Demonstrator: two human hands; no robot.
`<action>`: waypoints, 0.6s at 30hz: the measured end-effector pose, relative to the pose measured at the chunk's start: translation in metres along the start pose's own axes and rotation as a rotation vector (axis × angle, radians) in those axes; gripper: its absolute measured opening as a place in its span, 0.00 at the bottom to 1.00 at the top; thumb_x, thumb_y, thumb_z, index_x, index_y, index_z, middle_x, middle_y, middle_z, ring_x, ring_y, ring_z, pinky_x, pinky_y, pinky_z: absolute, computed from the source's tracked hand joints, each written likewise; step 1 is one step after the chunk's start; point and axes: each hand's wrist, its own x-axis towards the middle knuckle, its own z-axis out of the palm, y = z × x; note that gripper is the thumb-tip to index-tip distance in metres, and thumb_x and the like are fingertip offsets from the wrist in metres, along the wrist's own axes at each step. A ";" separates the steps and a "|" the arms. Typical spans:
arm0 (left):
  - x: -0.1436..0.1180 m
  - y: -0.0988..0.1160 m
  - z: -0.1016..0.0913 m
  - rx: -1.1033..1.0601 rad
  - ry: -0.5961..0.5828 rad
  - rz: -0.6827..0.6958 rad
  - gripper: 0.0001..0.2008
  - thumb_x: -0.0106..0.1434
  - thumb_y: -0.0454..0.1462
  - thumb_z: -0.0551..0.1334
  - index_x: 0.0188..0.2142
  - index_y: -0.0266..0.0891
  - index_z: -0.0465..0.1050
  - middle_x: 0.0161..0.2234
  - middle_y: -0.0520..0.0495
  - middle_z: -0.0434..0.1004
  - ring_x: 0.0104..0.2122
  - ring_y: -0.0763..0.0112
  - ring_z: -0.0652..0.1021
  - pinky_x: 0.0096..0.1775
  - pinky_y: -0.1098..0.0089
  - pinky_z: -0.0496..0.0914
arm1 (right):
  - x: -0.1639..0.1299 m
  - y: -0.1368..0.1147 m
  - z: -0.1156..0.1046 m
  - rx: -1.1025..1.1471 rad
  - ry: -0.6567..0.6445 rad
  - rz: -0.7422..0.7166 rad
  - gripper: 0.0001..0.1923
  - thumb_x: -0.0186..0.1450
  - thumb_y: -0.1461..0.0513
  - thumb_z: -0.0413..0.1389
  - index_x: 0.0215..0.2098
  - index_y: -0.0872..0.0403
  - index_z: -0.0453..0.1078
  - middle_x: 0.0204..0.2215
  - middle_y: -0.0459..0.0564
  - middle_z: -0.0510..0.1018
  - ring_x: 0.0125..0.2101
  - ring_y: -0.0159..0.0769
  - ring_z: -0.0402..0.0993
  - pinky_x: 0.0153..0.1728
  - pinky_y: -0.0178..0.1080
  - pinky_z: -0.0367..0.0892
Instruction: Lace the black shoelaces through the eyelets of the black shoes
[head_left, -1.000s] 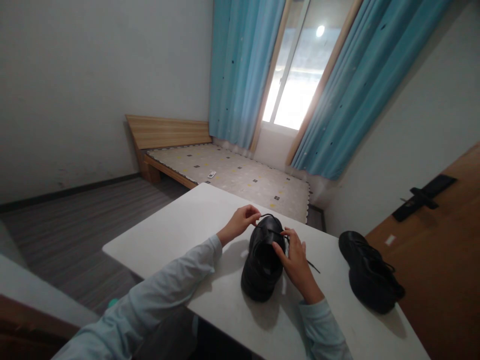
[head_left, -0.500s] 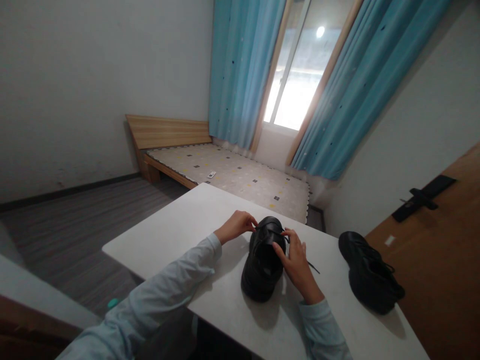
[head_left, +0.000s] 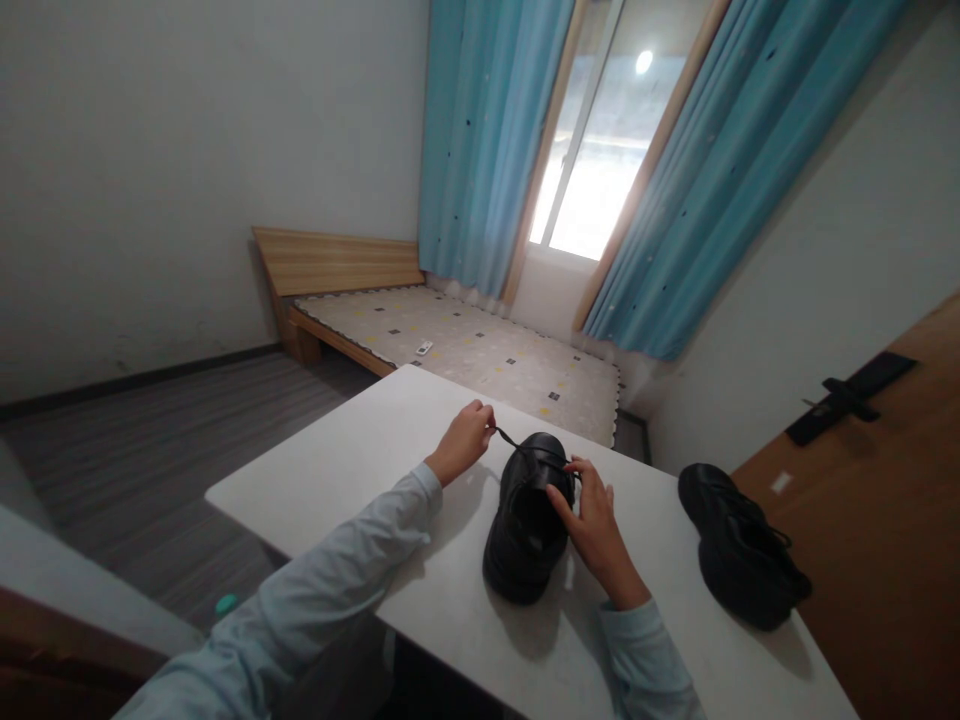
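A black lace-up shoe (head_left: 517,560) rests on the white table with its toe pointing away from me and its opening facing me. Off its left side, my left hand (head_left: 465,440) pinches a black shoelace (head_left: 510,438), which stretches from the fingertips to the shoe's upper. My right hand (head_left: 596,525) grips the shoe's right side, its thumb at the tongue near the opening and its fingers by the lacing. What the right fingertips press on is partly hidden. A second black shoe (head_left: 742,550) lies apart, farther right on the table.
The white tabletop (head_left: 337,470) has its near edge under my left forearm. Beyond it stands a low bed (head_left: 465,350) with a small white remote-like object (head_left: 424,348) on it. At right is a wooden door (head_left: 892,500) with a black handle (head_left: 851,398).
My left hand has moved left and slightly away from the shoe, drawing the shoelace out taut. My right hand stays almost in place on the shoe. The second shoe has not moved.
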 end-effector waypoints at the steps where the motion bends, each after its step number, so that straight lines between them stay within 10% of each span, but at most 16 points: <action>1: 0.001 0.000 0.000 -0.008 0.030 -0.013 0.03 0.56 0.29 0.59 0.29 0.37 0.69 0.32 0.45 0.67 0.34 0.64 0.71 0.39 0.65 0.67 | 0.000 0.000 0.000 0.003 -0.003 0.002 0.19 0.62 0.48 0.49 0.45 0.50 0.58 0.54 0.57 0.66 0.58 0.51 0.58 0.54 0.68 0.43; 11: 0.010 0.001 -0.007 -0.226 0.238 -0.204 0.06 0.56 0.29 0.60 0.26 0.38 0.63 0.30 0.47 0.67 0.36 0.64 0.71 0.43 0.61 0.66 | -0.001 0.003 -0.001 0.008 0.005 -0.006 0.19 0.62 0.48 0.49 0.45 0.50 0.59 0.53 0.57 0.67 0.56 0.51 0.60 0.53 0.68 0.44; 18: 0.015 0.003 -0.006 -1.076 0.253 -0.439 0.06 0.60 0.35 0.58 0.31 0.37 0.59 0.33 0.49 0.71 0.33 0.71 0.77 0.40 0.63 0.71 | -0.001 0.008 0.000 0.021 -0.006 -0.006 0.19 0.62 0.48 0.49 0.45 0.50 0.58 0.54 0.58 0.66 0.57 0.51 0.59 0.54 0.68 0.43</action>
